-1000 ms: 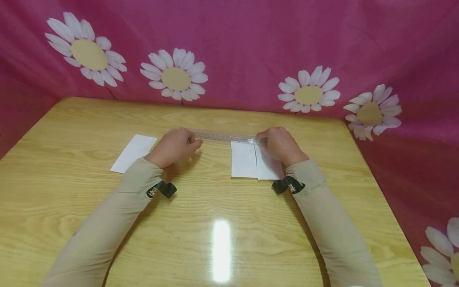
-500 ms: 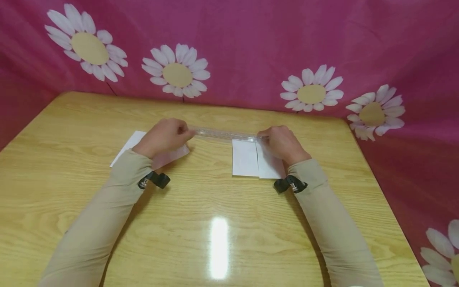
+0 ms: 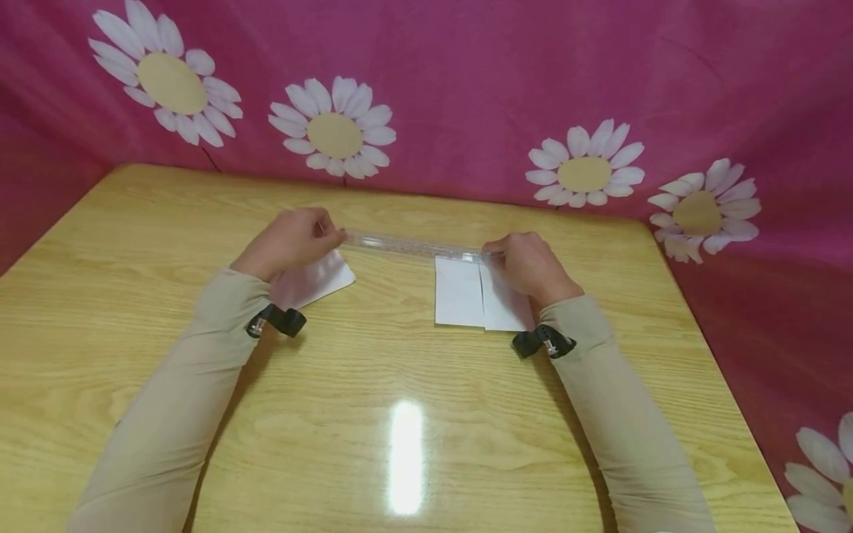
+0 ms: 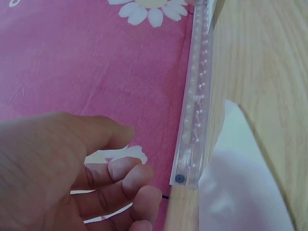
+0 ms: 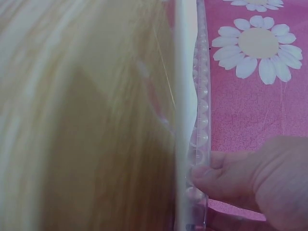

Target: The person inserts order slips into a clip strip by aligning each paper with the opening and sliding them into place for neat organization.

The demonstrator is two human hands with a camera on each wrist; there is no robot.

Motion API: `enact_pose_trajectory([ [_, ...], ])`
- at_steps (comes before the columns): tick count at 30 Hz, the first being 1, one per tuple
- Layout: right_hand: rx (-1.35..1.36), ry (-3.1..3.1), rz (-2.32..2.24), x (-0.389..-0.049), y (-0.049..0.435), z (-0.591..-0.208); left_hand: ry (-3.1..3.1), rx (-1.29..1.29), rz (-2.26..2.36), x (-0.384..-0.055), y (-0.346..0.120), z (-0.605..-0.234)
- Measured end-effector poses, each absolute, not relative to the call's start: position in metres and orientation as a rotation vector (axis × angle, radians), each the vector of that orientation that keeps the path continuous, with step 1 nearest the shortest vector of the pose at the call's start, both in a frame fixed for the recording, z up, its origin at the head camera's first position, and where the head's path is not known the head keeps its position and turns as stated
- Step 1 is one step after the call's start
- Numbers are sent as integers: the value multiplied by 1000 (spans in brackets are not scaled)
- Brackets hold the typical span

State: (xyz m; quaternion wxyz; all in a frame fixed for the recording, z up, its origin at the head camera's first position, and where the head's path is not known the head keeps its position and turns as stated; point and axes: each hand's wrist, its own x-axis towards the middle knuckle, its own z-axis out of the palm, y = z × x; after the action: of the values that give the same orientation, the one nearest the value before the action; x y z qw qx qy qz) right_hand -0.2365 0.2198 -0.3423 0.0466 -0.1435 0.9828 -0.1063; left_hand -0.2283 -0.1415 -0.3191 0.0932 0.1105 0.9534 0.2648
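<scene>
A clear plastic strip (image 3: pixel 413 245) with a row of round bumps lies across the far half of the table. My right hand (image 3: pixel 533 266) pinches its right end, thumb on the front face in the right wrist view. Close to the other end is my left hand (image 3: pixel 286 240); in the left wrist view its fingers (image 4: pixel 137 180) are loosely bent with nothing between them, beside a dark dot on the strip's end. Two white cards (image 3: pixel 458 292) lie side by side under the strip at the right, partly covered by the right hand. Another white sheet (image 3: pixel 320 277) shows below my left hand.
The wooden table (image 3: pixel 373 385) reaches back to a pink cloth (image 3: pixel 453 96) with white flowers. A bright light reflection (image 3: pixel 406 459) falls on the near wood. Black straps (image 3: pixel 276 320) are on both wrists over beige sleeves.
My left hand has moved left and away along the strip to its end. More of the left sheet shows to its right, while its left part is now covered. The right hand stays put.
</scene>
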Motion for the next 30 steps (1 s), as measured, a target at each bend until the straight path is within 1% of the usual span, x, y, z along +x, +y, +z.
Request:
enact_pose_trajectory([
  [5,-434,3001,-309,-237,220,-343,2872,331,790,-231,-149,-319],
  [11,-446,3006,-314,-237,220,-343,2835,255,802,-232,-160,-316],
  [30,-470,3019,-295,-238,220,-343,2748,136,724,-232,-202,-312],
])
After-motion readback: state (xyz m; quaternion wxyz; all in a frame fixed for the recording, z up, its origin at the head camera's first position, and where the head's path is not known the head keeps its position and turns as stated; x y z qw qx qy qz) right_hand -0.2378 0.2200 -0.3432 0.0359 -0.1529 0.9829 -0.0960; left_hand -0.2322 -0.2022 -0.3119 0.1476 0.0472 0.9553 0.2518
